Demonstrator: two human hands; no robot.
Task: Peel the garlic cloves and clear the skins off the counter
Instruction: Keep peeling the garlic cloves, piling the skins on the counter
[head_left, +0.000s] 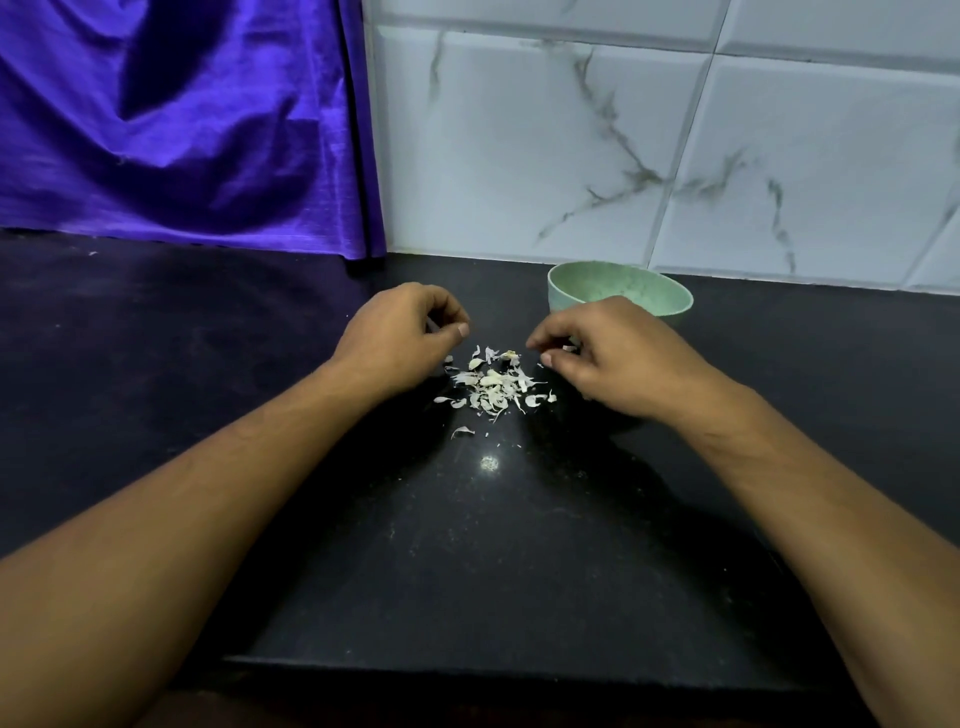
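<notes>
Garlic skins (491, 387) lay at the middle of the bench (467, 545), between both hands; right hand (608, 358) fingers pinched a scrap (569, 347); left hand (400, 338) fingers curled, hold unclear.

left arm (208, 493) bare, reaching in from lower left | left hand (400, 338) palm down, fingers curled, thumb tip at forefinger, hold unclear | right arm (805, 493) bare, from lower right | right hand (608, 358) palm down, fingertips pinching pale scrap (569, 348) | hands near, apart
</notes>
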